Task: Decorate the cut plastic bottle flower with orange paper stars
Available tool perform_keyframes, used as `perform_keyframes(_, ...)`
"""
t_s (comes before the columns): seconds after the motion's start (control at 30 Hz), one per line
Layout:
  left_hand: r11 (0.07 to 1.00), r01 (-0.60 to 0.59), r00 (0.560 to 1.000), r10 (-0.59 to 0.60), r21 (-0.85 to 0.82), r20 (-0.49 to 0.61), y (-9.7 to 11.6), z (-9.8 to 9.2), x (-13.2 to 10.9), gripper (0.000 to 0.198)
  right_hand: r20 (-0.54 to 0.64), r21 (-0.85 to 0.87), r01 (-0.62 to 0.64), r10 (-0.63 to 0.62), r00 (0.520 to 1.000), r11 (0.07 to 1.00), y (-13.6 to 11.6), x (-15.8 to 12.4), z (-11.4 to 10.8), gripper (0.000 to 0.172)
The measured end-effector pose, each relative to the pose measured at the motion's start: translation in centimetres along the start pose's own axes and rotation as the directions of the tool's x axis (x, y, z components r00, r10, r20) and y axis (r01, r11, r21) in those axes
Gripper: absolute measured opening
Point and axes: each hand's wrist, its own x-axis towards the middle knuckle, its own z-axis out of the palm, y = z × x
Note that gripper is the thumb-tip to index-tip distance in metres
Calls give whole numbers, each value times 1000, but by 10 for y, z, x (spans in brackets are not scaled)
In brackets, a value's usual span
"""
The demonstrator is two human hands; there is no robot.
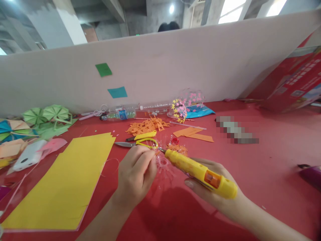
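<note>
My right hand (213,184) grips a yellow pen-shaped tool (200,172) with an orange button, its metal tip pointing left at a clear cut plastic piece (164,165) lying on the red table. My left hand (136,174) is curled, its fingertips pinching the edge of that clear piece beside the tool's tip. Yellow-handled scissors (140,140) lie just beyond my left hand.
Large yellow paper sheets (67,180) lie at the left. Orange paper scraps (147,125), orange strips (193,134), a plastic bottle (120,114), a star-decorated clear piece (185,103) and folded paper fans (45,117) sit along a white partition (160,63). Red boxes (296,80) stand at right.
</note>
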Motion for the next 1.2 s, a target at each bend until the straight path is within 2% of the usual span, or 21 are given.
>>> perform_keyframes(0.07, 999, 45, 999, -45, -24, -21, 0, -2, 2, 16, -26, -6, 4, -4, 1000, 1000, 5, 1, -3, 20)
perform_keyframes(0.13, 986, 156, 987, -158, -55, -34, -1, -4, 4, 13, 3, 10, 30, -30, 1000, 999, 6, 2, -8, 16)
perform_keyframes(0.2, 941, 317, 946, -323, -116, -39, -4, -6, 7, 13, 132, 20, 80, -82, 988, 997, 3, 2, -13, 14)
perform_keyframes(0.23, 902, 401, 911, -411, -161, -36, -6, -8, 8, 14, 233, 21, 114, -116, 966, 993, 0, 2, -15, 14)
perform_keyframes(0.27, 851, 481, 867, -497, -212, -25, -8, -9, 10, 14, 349, 18, 146, -144, 926, 989, -4, 1, -16, 15)
perform_keyframes(0.33, 741, 595, 784, -620, -312, 22, -12, -13, 14, 13, 565, -9, 201, -161, 809, 979, -12, -1, -14, 22)
perform_keyframes(0.4, 654, 657, 730, -676, -376, 100, -14, -17, 17, 14, 695, -97, 223, -95, 713, 970, -15, -4, -7, 31)
perform_keyframes(0.43, 622, 677, 714, -684, -393, 149, -14, -19, 18, 15, 721, -156, 230, -49, 691, 961, -15, -6, -2, 32)
perform_keyframes(0.5, 574, 712, 691, -675, -404, 259, -12, -22, 19, 18, 713, -259, 251, 10, 701, 933, -11, -9, 7, 30)
perform_keyframes(0.57, 520, 755, 654, -647, -400, 393, -7, -23, 20, 19, 673, -336, 268, 31, 739, 903, -5, -10, 14, 26)
perform_keyframes(0.63, 450, 801, 599, -615, -395, 513, -1, -23, 19, 20, 642, -378, 287, 26, 766, 880, -3, -10, 14, 26)
perform_keyframes(0.7, 366, 844, 537, -592, -393, 601, 4, -22, 18, 22, 635, -378, 319, -7, 772, 869, -4, -9, 10, 24)
perform_keyframes(0.77, 272, 877, 478, -577, -396, 662, 9, -22, 17, 22, 604, -355, 354, -77, 794, 865, -8, -6, 4, 15)
perform_keyframes(0.83, 180, 903, 420, -567, -391, 708, 12, -21, 16, 20, 483, -336, 384, -192, 854, 860, -11, -1, -2, 10)
perform_keyframes(0.9, 104, 921, 366, -562, -376, 742, 15, -19, 16, 19, 284, -340, 419, -333, 899, 842, -13, 4, -6, 14)
perform_keyframes(0.97, 51, 935, 318, -553, -350, 770, 18, -18, 17, 20, 125, -377, 466, -455, 882, 800, -13, 9, -7, 13)
perform_keyframes(1.0, 32, 940, 302, -546, -341, 781, 19, -17, 17, 21, 87, -405, 487, -498, 863, 774, -13, 11, -7, 12)
perform_keyframes(1.07, 8, 941, 290, -526, -337, 799, 21, -15, 17, 21, 72, -448, 519, -550, 832, 728, -12, 15, -7, 11)
perform_keyframes(1.2, -22, 937, 293, -494, -349, 819, 23, -11, 15, 22, 120, -447, 565, -579, 806, 693, -9, 16, -5, 16)
